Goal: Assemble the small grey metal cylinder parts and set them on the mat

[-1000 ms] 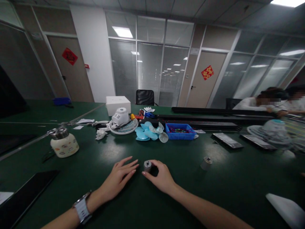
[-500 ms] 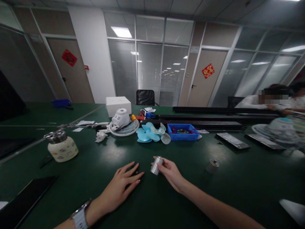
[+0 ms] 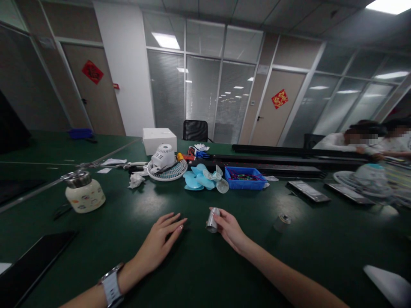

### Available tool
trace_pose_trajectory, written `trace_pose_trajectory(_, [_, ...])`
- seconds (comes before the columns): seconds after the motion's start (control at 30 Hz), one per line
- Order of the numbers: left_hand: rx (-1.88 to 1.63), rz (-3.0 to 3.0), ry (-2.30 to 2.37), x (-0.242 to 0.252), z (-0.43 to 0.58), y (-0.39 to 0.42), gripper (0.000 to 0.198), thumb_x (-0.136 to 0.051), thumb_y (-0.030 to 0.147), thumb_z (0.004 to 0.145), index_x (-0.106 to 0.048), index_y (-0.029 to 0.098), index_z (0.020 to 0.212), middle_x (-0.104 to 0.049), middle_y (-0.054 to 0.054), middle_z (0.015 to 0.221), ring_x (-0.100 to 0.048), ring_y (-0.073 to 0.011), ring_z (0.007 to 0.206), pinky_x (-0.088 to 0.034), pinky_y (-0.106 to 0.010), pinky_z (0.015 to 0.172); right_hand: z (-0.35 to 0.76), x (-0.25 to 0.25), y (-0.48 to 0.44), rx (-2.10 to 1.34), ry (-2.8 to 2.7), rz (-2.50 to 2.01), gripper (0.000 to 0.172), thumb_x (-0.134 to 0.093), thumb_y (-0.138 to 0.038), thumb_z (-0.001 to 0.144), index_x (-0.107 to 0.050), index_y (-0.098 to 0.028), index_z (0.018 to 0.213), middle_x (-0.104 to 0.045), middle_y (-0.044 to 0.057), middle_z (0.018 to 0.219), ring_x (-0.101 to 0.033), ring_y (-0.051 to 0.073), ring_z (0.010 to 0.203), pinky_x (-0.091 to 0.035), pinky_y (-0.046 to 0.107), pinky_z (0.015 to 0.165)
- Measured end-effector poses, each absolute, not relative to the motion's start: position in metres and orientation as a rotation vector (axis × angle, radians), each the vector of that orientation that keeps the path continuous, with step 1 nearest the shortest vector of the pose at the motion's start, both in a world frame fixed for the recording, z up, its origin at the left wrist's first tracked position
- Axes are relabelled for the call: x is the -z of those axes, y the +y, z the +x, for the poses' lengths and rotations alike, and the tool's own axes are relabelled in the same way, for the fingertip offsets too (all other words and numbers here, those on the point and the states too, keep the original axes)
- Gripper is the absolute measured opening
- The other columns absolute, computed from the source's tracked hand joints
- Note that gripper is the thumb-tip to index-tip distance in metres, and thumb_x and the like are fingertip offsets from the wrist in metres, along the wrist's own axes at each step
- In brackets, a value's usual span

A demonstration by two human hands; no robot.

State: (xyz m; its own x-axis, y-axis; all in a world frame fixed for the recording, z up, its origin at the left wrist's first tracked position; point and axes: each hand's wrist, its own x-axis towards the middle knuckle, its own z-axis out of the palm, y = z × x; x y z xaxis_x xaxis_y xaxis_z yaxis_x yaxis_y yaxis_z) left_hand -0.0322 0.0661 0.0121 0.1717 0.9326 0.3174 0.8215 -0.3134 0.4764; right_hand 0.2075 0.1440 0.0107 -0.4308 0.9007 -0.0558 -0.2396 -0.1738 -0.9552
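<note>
My right hand (image 3: 231, 230) grips a silver metal cylinder (image 3: 212, 220) between thumb and fingers, tilted just above the table. It resembles a small motor body, but its exact kind is not clear. My left hand (image 3: 162, 236), with a watch at the wrist, hovers or rests palm down on the green table (image 3: 192, 273), fingers stretched and holding nothing visible. A gap separates it from the cylinder. A similar metal cylinder with a short stub on top (image 3: 282, 223) stands to the right.
Ahead are light-blue fan blades (image 3: 201, 177), a white fan body (image 3: 163, 158) on its grille, a blue tray (image 3: 245, 179) of wires and a white box (image 3: 159, 141). A cream jar (image 3: 86, 196) stands left. Phone-like devices (image 3: 308, 191) lie right; people sit beyond.
My left hand has drawn back slightly to the left. The cylinder has turned in my right hand, its lower end now facing me more. A tiny ring near my left fingers is no longer visible.
</note>
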Motion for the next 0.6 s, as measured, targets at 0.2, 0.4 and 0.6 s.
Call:
trace_pose_trajectory(0.2, [-0.898,2.25,1.672,-0.008,-0.035,0.068,0.038,-0.041,0.04,0.094,-0.057,0.032,0.127,-0.058,-0.003,0.133,-0.046,-0.0255,0.127,-0.038,-0.053,0.104,0.248,-0.04,0.14,-0.888,-1.873,-1.019,0.04,-0.067,-0.038,0.075,-0.06,-0.023,0.112,-0.066,0.006,0.105,-0.065,0.023,0.09,-0.052,0.039,0.082])
trace_pose_trajectory(0.4, [-0.906,2.245,1.67,-0.004,-0.037,0.068,0.04,-0.04,0.042,0.094,-0.055,0.031,0.13,-0.057,-0.004,0.133,-0.045,-0.0251,0.128,-0.037,-0.052,0.104,0.327,-0.062,0.179,-0.139,-2.033,-1.521,0.03,-0.061,-0.03,0.077,-0.057,-0.022,0.106,-0.068,0.005,0.092,-0.065,0.021,0.082,-0.047,0.032,0.075])
trace_pose_trajectory(0.6, [-0.954,2.226,1.679,-0.007,-0.035,0.066,0.041,-0.042,0.042,0.093,-0.056,0.027,0.128,-0.06,-0.005,0.129,-0.05,-0.0245,0.123,-0.039,-0.049,0.104,0.365,-0.055,0.199,0.063,-2.076,-1.843,0.026,-0.061,-0.025,0.078,-0.055,-0.019,0.102,-0.069,0.008,0.088,-0.067,0.023,0.083,-0.043,0.029,0.07])
